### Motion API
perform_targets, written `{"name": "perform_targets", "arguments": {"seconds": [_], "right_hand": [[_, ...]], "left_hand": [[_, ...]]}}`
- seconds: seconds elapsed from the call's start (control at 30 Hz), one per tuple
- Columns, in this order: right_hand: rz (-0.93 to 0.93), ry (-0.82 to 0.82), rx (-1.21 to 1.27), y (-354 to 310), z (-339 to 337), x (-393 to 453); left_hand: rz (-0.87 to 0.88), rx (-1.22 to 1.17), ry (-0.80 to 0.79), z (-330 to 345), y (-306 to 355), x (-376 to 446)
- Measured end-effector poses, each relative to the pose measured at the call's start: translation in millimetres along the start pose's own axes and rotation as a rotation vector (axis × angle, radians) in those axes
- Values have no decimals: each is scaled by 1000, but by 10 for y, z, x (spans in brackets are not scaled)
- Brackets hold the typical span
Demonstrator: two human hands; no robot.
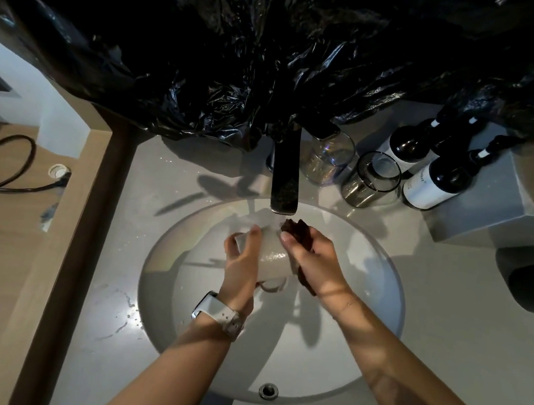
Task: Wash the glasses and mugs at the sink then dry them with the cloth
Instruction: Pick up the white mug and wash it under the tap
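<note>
We hold a white mug (pixel 274 254) on its side under the running tap (pixel 286 177), directly over the sink (pixel 380 285). The left hand (pixel 242 263) forms the holding grip, fingers and thumb curled round the mug body. The right hand (pixel 314 259) forms a second grip, clenched on a dark brown cloth (pixel 296 228) that it presses against the mug at the far end, where the water lands.

Risks, as we judge them:
- Slip. The mug wall is glazed, smooth and wet, so the holding grip has little friction. A drop onto the hard basin below could chip or break it.
- Knock. The tap spout sits just beyond both grips. Lifting the mug carelessly could strike its rim on the metal.
- Splash. Water hitting the curved wall can spray onto the desk (pixel 136 253), which already shows droplets to the left of the holding grip.
- Collision. Two clear glasses (pixel 372 179) stand beyond the right grip, just beside dark bottles (pixel 431 183). A wide reach could topple them.

Materials: the mug is cylindrical, with its handle low, toward us. The cloth looks soft and bunched. The sink is a smooth round bowl. The glasses are thin-walled cylinders. Crinkled black plastic sheeting (pixel 245 46) hangs behind the tap.
</note>
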State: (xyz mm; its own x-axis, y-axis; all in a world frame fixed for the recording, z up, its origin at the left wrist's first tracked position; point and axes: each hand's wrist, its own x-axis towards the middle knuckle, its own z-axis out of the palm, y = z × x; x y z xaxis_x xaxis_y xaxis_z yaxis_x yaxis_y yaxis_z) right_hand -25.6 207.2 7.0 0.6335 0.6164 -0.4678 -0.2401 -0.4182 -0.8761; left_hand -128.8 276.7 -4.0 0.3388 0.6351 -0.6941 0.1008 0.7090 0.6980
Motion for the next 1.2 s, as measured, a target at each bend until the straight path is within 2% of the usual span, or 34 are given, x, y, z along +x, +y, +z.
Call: {"name": "perform_targets", "arguments": {"seconds": [0.07, 0.13, 0.23, 0.3, 0.37, 0.47, 0.57, 0.73, 0.8, 0.9, 0.97, 1.03, 1.1, 1.13, 1.2], "right_hand": [[165, -82, 210, -27, -33, 41], [201, -45, 373, -26, -27, 32], [257, 16, 526, 11, 13, 69], [327, -13, 613, 52, 66, 108], [377, -54, 660, 32, 155, 126], [402, 14, 615, -8, 277, 189], [335, 174, 558, 18, 312, 217], [301, 230, 589, 117, 260, 191], [255, 275, 582, 193, 248, 192], [168, 340, 481, 286, 242, 225], [133, 350, 439, 370, 224, 271], [123, 332, 453, 400, 208, 278], [130, 292, 461, 343, 190, 228], [130, 277, 471, 309, 176, 205], [143, 282, 522, 176, 121, 130]], "left_hand": [[12, 79, -18, -48, 22, 0], [47, 183, -107, -126, 96, -33], [75, 191, -221, -308, 241, -17], [37, 138, -248, -409, 311, 85], [-71, 121, -263, -427, 331, 158], [-163, -80, -296, -360, 331, 250], [-251, -213, -287, -247, 386, 277], [-294, -230, -269, -127, 291, 346], [-236, -220, -244, -114, 258, 299], [-389, -289, -342, -125, 204, 267], [-271, -206, -317, -211, 125, 264], [-241, -119, -348, -229, 70, 307], [-262, -199, -414, -257, 75, 288], [-160, -163, -371, -253, 94, 231], [-169, -217, -320, -253, 180, 168]]}}
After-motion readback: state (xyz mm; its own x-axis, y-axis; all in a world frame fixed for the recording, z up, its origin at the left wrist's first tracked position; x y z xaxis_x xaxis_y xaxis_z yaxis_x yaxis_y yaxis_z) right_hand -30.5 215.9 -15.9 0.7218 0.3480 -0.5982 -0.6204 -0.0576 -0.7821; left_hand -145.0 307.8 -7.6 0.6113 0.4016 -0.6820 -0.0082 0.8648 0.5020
